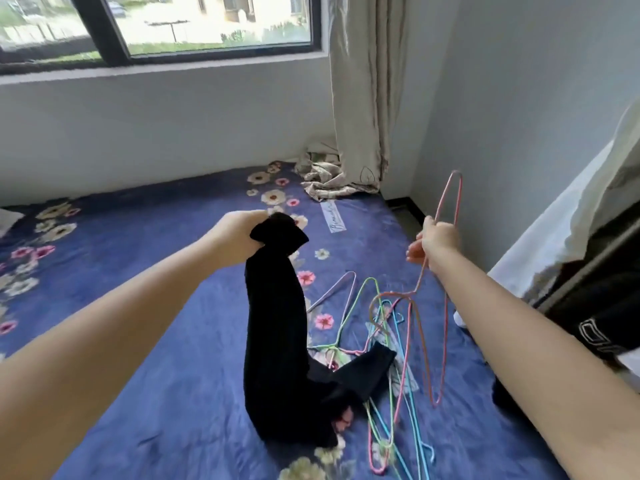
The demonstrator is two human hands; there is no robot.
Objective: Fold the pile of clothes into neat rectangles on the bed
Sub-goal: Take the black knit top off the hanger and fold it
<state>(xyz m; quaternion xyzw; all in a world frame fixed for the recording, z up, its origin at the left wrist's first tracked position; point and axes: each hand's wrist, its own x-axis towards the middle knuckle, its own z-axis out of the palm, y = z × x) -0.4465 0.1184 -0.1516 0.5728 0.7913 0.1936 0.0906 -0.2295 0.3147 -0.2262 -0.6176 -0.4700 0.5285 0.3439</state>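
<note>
your left hand [239, 237] grips the top of a black garment [273, 341], fingers curled around the bunched fabric. the garment hangs from that grip in a long column; its lower end rests on the bed [156, 393], where one part spreads to the right, over the hangers [388, 341]. your right hand [438, 242] is raised over the right side of the bed and pinches a pink hanger [446, 209], fingers closed on the wire. the pink hanger stands clear of the bed, its upper loop above the hand and the rest trailing below the hand, over the other hangers. these hangers, green, blue, pink and lilac wire, lie in a loose tangle on the bed, right of the garment and partly under its spread end. the bed carries a blue sheet with a flower print. a second dark garment [606, 323] with white lettering lies at the right edge of the view, near your right forearm. a curtain [363, 98] hangs at the far corner of the room, its hem bunched on the far end of the bed. a window [156, 26] sits in the far wall.
</note>
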